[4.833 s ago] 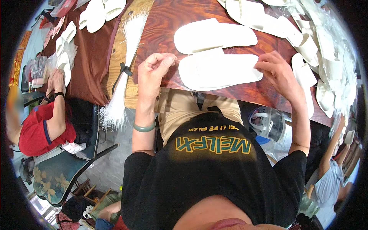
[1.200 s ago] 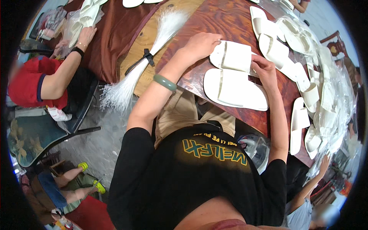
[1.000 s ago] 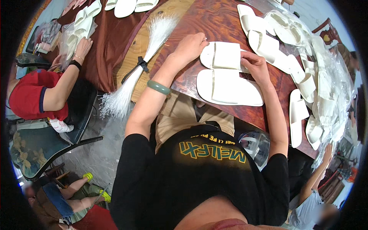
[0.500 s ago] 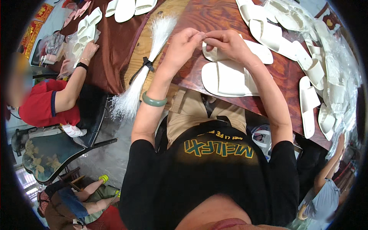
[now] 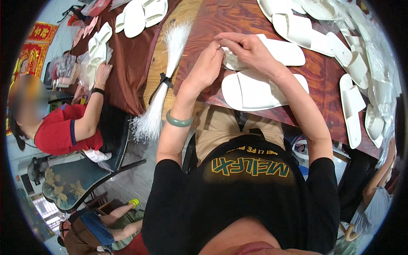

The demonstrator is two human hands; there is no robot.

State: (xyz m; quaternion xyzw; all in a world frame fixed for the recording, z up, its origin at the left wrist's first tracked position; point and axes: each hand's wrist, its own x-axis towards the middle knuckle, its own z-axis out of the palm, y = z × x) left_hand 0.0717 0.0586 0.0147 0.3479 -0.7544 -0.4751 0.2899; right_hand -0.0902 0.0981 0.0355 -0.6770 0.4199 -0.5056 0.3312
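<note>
My left hand (image 5: 208, 67) and my right hand (image 5: 246, 50) meet above a white slipper (image 5: 278, 52) on the dark wooden table (image 5: 238, 19). Their fingertips pinch together over the slipper's strap end; a thin white strand may be between them, too small to be sure. A second white slipper (image 5: 259, 91) lies flat just below, near the table's front edge. A tied bundle of white plastic strands (image 5: 163, 83) lies to the left of my left hand and hangs over the edge.
Several more white slippers (image 5: 348, 97) lie along the right side and the far edge (image 5: 136, 17). A person in a red shirt (image 5: 63, 131) sits at left with a hand on slippers in clear bags (image 5: 95, 59). A second person's arm (image 5: 380, 178) shows at far right.
Both my hands left the flat slippers and came together above the upper slipper, fingertips pinched. The view has shifted a little.
</note>
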